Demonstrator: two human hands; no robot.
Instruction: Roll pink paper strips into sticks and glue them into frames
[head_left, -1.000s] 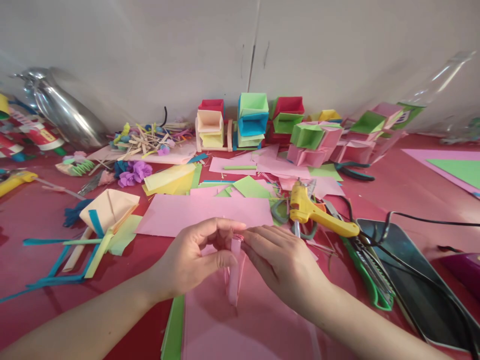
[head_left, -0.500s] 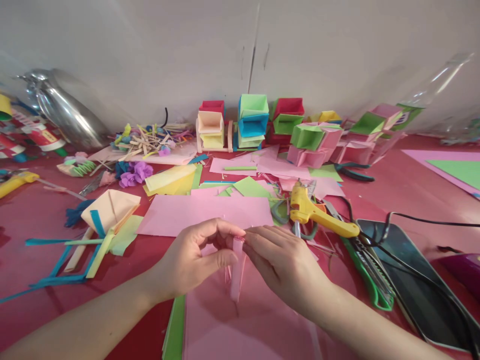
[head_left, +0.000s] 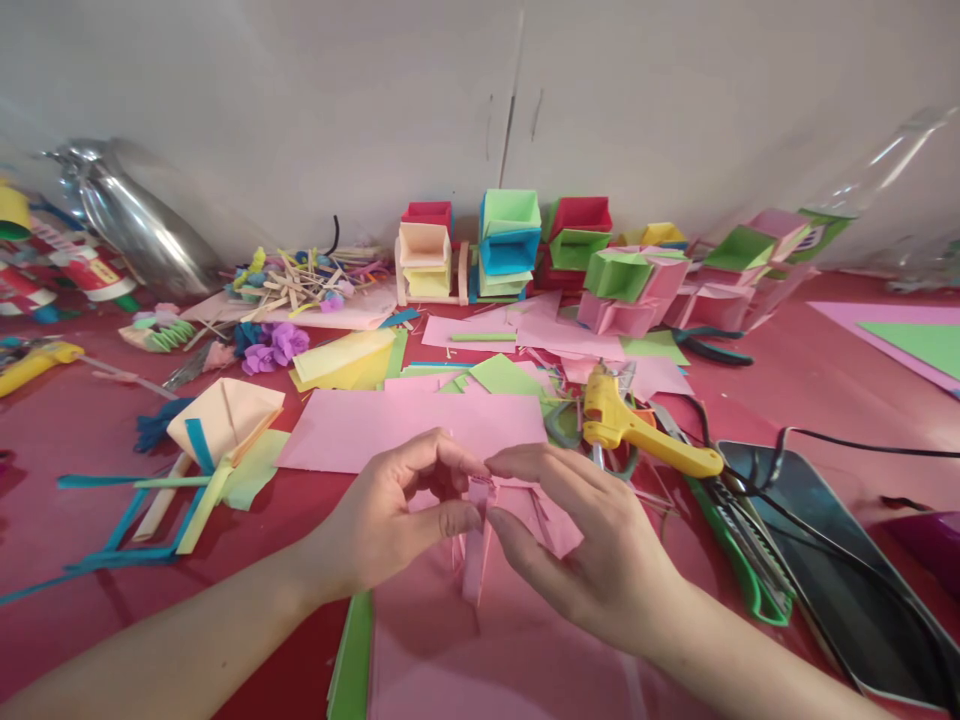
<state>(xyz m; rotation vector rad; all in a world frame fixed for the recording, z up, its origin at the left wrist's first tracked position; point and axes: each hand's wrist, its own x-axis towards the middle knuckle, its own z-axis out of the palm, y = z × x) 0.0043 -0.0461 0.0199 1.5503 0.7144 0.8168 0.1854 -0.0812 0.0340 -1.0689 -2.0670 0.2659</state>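
A folded pink paper strip [head_left: 475,555] stands upright between my hands, its lower end over a stack of pink paper sheets [head_left: 525,660]. My left hand [head_left: 409,510] is closed on the strip's upper left side, thumb in front and fingers curled behind. My right hand [head_left: 592,540] is at the strip's right, thumb and fingers spread apart. Its index fingertip is by the strip's top edge, and I cannot tell whether it touches. Green sheets [head_left: 351,660] stick out under the pink stack on the left.
A yellow glue gun [head_left: 645,435], a green cutter [head_left: 750,570] and a phone [head_left: 825,560] with a cable across it lie to the right. Coloured paper boxes [head_left: 508,240] stand along the wall. Left are a paper cone model [head_left: 225,420] and a steel jug [head_left: 139,220].
My right thumb and fingers have spread apart and drawn slightly back from the pink strip. My left hand keeps its hold. The view has shifted slightly.
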